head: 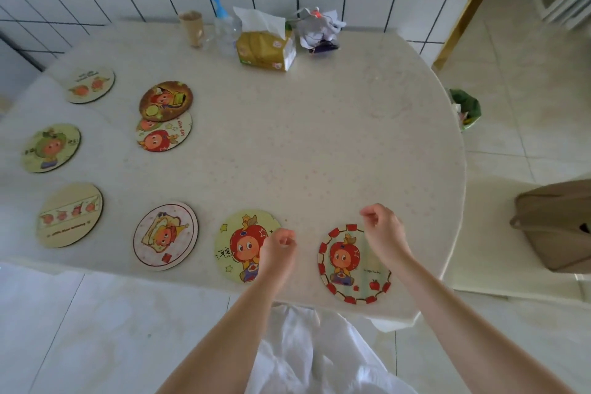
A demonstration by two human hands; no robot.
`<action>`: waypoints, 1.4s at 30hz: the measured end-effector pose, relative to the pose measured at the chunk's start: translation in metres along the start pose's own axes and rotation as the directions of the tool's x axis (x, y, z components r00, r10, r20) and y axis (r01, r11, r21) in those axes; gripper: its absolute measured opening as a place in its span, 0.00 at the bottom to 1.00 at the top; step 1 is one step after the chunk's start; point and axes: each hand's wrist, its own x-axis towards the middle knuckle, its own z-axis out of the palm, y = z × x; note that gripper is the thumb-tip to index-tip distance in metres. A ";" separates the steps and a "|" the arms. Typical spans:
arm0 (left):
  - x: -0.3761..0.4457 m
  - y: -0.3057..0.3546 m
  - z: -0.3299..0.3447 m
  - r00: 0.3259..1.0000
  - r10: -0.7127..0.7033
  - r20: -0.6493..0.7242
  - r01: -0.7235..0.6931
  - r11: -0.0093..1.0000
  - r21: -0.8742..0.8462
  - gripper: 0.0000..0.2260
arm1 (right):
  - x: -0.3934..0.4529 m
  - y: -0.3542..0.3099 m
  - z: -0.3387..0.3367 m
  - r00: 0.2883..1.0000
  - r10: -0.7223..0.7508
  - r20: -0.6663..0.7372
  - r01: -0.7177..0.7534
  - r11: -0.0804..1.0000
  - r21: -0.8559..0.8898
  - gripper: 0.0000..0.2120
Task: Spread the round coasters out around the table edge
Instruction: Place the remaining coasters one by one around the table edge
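Several round cartoon coasters lie on the cream table (319,137). Along the near edge sit a red-bordered coaster (343,269), a yellow-green coaster (238,246) and a pink-rimmed coaster (164,236). Down the left side lie a tan coaster (69,215), a green coaster (50,148) and a pale coaster (90,84). A brown coaster (165,100) overlaps another coaster (166,136) further in. My left hand (276,248) hovers over the yellow-green coaster's right edge, fingers loosely curled, holding nothing. My right hand (382,230) hovers over the red-bordered coaster's top right, fingers apart, holding nothing.
At the back by the tiled wall stand a brown cup (192,27), a clear bottle (225,32), a tissue box (265,46) and a crumpled bag (318,30). A green bin (467,109) and a brown bag (556,224) sit on the floor to the right.
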 end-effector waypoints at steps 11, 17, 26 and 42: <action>0.087 0.004 -0.146 0.976 -0.042 -0.213 -0.004 0.977 -0.211 0.07 | 0.081 -0.164 0.086 0.939 -0.233 0.252 0.257 0.964 -0.067 0.10; 0.170 0.013 -0.238 0.945 -0.099 -0.311 0.022 0.970 -0.242 0.09 | 0.135 -0.254 0.151 0.915 -0.263 0.306 0.313 0.941 -0.129 0.11; 0.307 0.040 -0.339 0.915 -0.109 -0.388 0.024 0.976 -0.217 0.14 | 0.241 -0.358 0.256 0.949 -0.061 0.310 0.080 0.996 -0.047 0.13; 0.401 0.061 -0.372 0.898 -0.274 -0.344 0.115 0.901 -0.419 0.16 | 0.307 -0.413 0.336 0.928 0.213 0.307 -0.254 0.962 0.100 0.10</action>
